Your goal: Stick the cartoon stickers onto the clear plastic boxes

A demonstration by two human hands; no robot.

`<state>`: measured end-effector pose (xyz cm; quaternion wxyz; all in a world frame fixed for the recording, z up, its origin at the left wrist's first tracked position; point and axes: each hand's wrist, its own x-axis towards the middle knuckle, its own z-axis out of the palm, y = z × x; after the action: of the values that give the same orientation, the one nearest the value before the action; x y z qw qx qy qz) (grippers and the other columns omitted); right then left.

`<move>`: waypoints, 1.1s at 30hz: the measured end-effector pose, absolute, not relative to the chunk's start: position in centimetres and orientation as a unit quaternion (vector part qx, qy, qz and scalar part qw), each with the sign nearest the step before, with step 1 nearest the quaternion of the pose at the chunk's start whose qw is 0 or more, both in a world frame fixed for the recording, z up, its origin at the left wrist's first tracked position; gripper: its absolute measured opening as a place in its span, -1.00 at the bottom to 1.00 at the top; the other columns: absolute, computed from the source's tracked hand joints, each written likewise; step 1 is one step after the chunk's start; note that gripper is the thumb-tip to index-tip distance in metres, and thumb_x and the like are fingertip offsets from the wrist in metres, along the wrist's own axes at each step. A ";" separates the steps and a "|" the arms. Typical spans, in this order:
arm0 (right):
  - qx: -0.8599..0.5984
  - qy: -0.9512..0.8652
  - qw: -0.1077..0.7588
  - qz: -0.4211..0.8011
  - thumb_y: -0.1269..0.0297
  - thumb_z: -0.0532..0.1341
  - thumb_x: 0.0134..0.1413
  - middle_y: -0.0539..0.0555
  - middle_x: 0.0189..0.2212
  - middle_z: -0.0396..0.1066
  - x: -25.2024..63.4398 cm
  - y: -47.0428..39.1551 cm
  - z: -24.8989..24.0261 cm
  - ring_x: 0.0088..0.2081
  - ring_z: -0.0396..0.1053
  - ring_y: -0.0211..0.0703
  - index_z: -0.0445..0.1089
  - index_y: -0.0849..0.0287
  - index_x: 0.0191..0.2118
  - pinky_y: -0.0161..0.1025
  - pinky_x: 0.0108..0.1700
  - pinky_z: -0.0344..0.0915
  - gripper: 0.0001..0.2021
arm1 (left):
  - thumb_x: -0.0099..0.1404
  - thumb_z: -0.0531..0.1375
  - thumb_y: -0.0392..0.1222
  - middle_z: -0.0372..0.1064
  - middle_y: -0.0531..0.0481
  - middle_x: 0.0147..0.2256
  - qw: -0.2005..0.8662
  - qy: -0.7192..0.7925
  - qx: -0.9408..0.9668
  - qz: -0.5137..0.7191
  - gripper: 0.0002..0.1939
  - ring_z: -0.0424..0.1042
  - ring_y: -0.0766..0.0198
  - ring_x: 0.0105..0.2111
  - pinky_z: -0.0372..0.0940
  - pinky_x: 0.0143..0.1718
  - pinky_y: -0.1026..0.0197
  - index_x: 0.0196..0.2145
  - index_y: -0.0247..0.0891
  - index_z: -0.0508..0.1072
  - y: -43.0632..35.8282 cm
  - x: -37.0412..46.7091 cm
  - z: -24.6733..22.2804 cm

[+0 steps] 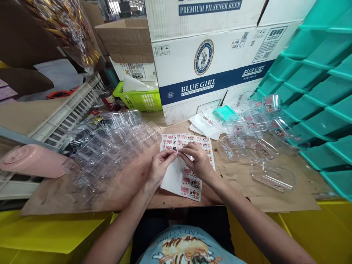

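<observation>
Over a sheet of stickers in the middle of the table, my left hand and my right hand meet fingertip to fingertip. Both are closed in a pinch on a small sticker, mostly hidden by the fingers. Pink lettering and cartoon cats are printed down the sheet's right side, while its lower left is bare white backing. More sticker sheets lie beneath it. Right of my hands stand clear plastic boxes with cat stickers on them. A single clear piece lies nearer the front.
Plain clear plastic boxes are lined up in overlapping rows on the left, beside a pink bottle. White beer cartons and a lime-green basket stand behind. Stacked teal bins rise along the right.
</observation>
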<state>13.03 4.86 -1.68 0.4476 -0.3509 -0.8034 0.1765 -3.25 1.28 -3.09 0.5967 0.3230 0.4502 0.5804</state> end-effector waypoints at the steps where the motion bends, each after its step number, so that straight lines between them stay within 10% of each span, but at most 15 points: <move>1: -0.347 -0.807 0.445 0.172 0.32 0.21 0.23 0.17 -0.36 0.51 12.9 4.7 -1.8 -0.28 0.35 -0.07 0.55 0.16 -0.25 -0.11 -0.22 0.31 -0.85 | 0.01 0.45 -0.15 0.55 0.03 -0.36 0.597 0.449 0.323 0.581 -0.77 0.46 0.36 -0.37 0.34 -0.25 0.31 -0.36 -0.26 0.60 1.2 -3.2 -3.0; 14: -0.420 -0.583 0.534 0.446 0.06 0.22 0.13 0.03 -0.53 0.43 13.5 7.2 -2.9 -0.49 0.36 -0.22 0.43 0.19 -0.44 -0.26 -0.40 0.34 -0.70 | 0.08 0.37 -0.01 0.53 -0.07 -0.36 0.522 0.516 0.391 0.556 -0.65 0.47 0.23 -0.41 0.39 -0.30 0.15 -0.27 -0.32 0.55 1.9 -3.6 -4.5; 22: -0.451 -0.545 0.642 0.294 0.15 0.21 0.18 0.01 -0.41 0.34 15.7 8.1 -0.8 -0.34 0.30 -0.19 0.39 0.14 -0.36 -0.16 -0.20 0.32 -0.82 | 0.18 0.24 -0.33 0.33 -0.16 0.05 0.349 0.530 0.545 0.548 -0.59 0.24 0.05 0.15 0.13 0.24 -0.06 0.00 -0.18 0.52 1.6 -2.9 -1.4; 27: -0.361 -0.737 0.526 0.224 0.25 0.30 0.11 0.10 -0.31 0.48 14.0 5.2 -0.4 -0.20 0.34 -0.04 0.52 0.11 -0.21 0.04 -0.01 0.27 -0.87 | 0.07 0.13 -0.48 0.44 -0.16 0.02 0.591 0.377 0.452 0.552 -0.46 0.37 0.10 0.10 0.18 0.22 -0.03 0.03 -0.26 0.49 1.9 -0.3 0.4; 33: -0.430 -0.557 0.523 0.480 0.04 0.30 0.11 0.13 -0.27 0.50 15.7 5.5 -0.5 -0.25 0.44 -0.07 0.53 0.17 -0.13 -0.07 -0.22 0.42 -0.67 | 0.01 0.16 -0.50 0.43 -0.17 0.06 0.654 0.336 0.361 0.573 -0.48 0.32 0.06 0.17 0.17 0.24 -0.04 -0.04 -0.29 0.52 0.8 -1.3 -0.2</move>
<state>15.66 5.50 -0.46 0.5230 -0.4301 -0.5573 0.4805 -1.28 0.83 -0.24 0.6545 0.3605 0.3361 0.5733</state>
